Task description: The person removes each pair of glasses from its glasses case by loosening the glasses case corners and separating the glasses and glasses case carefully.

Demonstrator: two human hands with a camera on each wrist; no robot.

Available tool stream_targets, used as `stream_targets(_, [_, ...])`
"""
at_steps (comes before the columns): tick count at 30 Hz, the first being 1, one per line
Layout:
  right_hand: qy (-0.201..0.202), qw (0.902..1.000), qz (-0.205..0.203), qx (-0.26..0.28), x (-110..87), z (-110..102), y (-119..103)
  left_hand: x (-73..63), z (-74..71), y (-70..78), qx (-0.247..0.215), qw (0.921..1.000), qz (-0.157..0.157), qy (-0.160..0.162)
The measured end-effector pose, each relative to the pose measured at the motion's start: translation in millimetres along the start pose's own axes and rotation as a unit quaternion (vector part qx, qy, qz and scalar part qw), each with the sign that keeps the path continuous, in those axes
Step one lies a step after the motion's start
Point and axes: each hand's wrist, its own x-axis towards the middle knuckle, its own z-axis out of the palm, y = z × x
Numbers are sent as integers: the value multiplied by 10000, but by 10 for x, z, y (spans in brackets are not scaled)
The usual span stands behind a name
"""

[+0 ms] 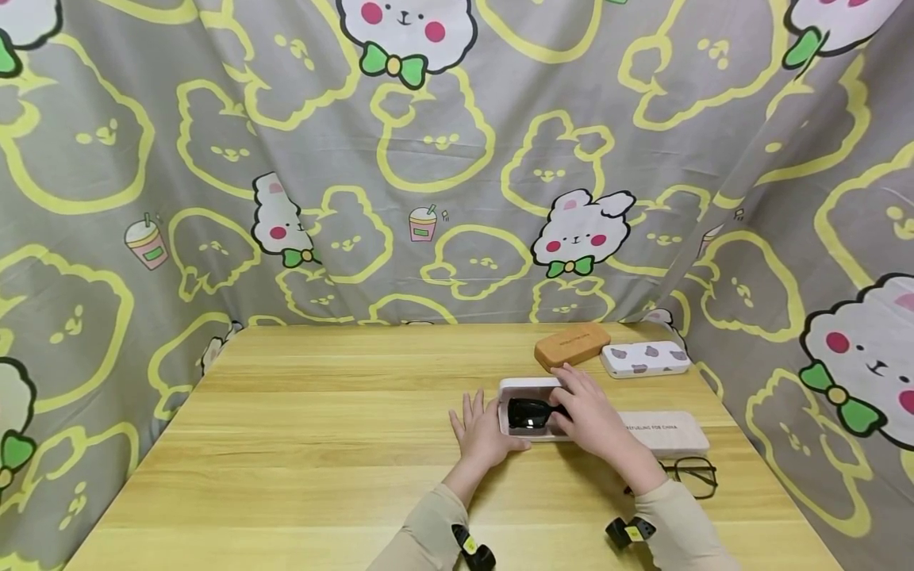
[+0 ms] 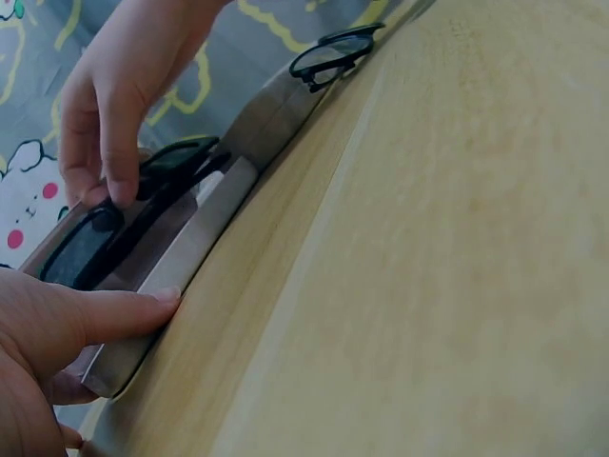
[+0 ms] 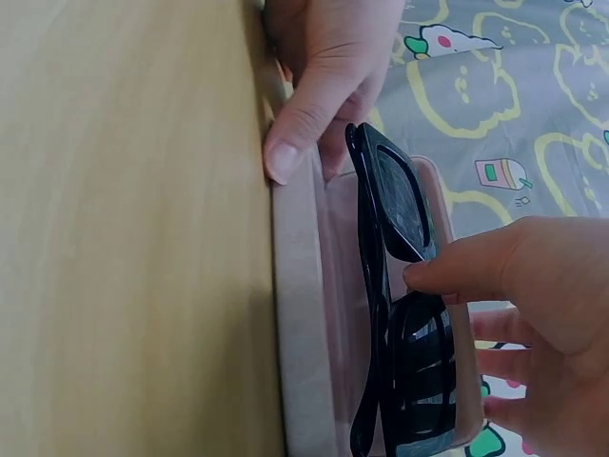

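Note:
Black sunglasses (image 1: 528,414) with folded temples are in the pale, opened glasses case (image 1: 504,387), tilted in the right wrist view. My right hand (image 1: 587,414) pinches them near the bridge, its thumb (image 3: 433,276) on the frame. At the case's left end, my left hand (image 1: 480,434) holds the corner. Its thumb (image 2: 128,314) lies along the near wall, while the other fingers spread past the end. To the right lies the lettered lid (image 1: 678,432), partly hidden by my right hand. The sunglasses' far side is hidden by my right fingers.
Black-framed eyeglasses (image 1: 694,477) with clear lenses lie in front of the lid, partly behind my right sleeve. Farther back are a brown case (image 1: 574,346) and a white case with grey patches (image 1: 646,359). A patterned curtain (image 1: 443,262) borders the wooden table (image 1: 286,460).

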Motion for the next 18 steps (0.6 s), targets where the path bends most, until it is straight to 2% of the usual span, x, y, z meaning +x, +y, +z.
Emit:
stream_targets(6, [-101,9999,34,33,-5,-78,-6,-2,-4,0,48,9999,-91,-52])
stream_targets(18, [-155,9998,56,104,-73,-238,-31,-15,-15,32,29,10000,-30,-15])
